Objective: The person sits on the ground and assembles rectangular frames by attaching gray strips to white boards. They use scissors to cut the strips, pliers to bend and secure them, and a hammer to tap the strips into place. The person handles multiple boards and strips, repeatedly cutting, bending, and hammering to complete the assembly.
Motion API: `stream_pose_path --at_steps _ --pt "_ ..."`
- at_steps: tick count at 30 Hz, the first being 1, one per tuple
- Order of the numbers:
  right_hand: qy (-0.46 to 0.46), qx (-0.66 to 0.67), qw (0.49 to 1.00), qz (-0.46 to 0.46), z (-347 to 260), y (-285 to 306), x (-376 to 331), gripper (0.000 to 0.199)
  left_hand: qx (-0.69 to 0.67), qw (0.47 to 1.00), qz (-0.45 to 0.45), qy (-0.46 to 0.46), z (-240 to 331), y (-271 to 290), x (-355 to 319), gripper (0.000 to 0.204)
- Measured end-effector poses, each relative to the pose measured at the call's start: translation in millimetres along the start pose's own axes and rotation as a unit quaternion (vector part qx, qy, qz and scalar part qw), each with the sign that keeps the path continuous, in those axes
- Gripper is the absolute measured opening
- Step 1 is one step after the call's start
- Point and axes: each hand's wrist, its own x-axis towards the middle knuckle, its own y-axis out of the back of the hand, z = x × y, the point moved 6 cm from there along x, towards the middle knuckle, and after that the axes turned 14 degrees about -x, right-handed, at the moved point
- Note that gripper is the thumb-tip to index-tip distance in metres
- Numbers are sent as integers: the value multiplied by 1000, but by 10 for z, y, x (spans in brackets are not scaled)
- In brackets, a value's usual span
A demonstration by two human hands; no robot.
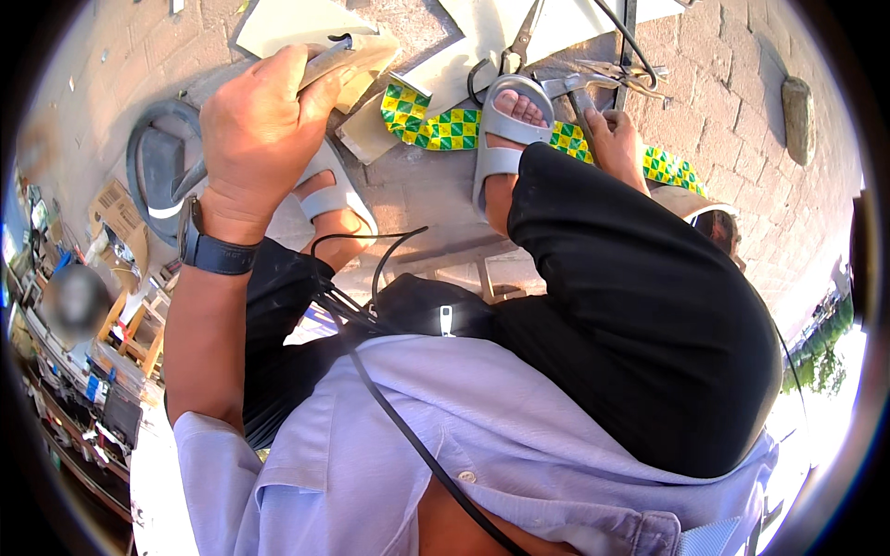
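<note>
My left hand (262, 125), with a dark watch on the wrist, is raised at the upper left. Its fingers are closed around a flat, pale tan piece (369, 54); a small dark hooked bit shows at its upper edge. At the upper right, beside my knee, my right hand (616, 139) is low, its fingers round the dark handle of a hammer (562, 85). The hammer's metal head lies near my sandalled foot. Under that foot runs a green and yellow checked strip (431, 120), which continues toward my right hand. My knee hides part of it.
Scissors (522, 39), pliers (633, 72) and pale sheets (454, 79) lie on the brick paving ahead. A dark rubber ring (139, 153) and a cardboard piece (119, 215) are at left. A worn block (797, 120) lies far right. Black cords (400, 408) cross my lap.
</note>
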Motion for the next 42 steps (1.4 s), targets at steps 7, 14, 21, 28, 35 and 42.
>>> stream_pose_path --at_steps 7,14,21,28,35,42 --pt "109 -167 976 -88 -105 7 -124 54 -36 998 -51 13 31 18 92 21" --pt "47 -5 978 -203 -205 476 -102 33 -29 998 -53 32 34 16 75 22" --pt "303 204 912 -188 -1249 1057 -409 44 11 997 -68 21 1 21 63 26" --pt "428 249 855 -154 -2015 909 -795 47 -4 994 -82 69 -7 22 72 24" --pt "471 174 860 -91 -2203 987 -950 44 23 999 -45 -3 57 27 35 23" --pt "465 129 869 -106 -2185 989 -967 43 31 999 -37 2 28 30 18 25"
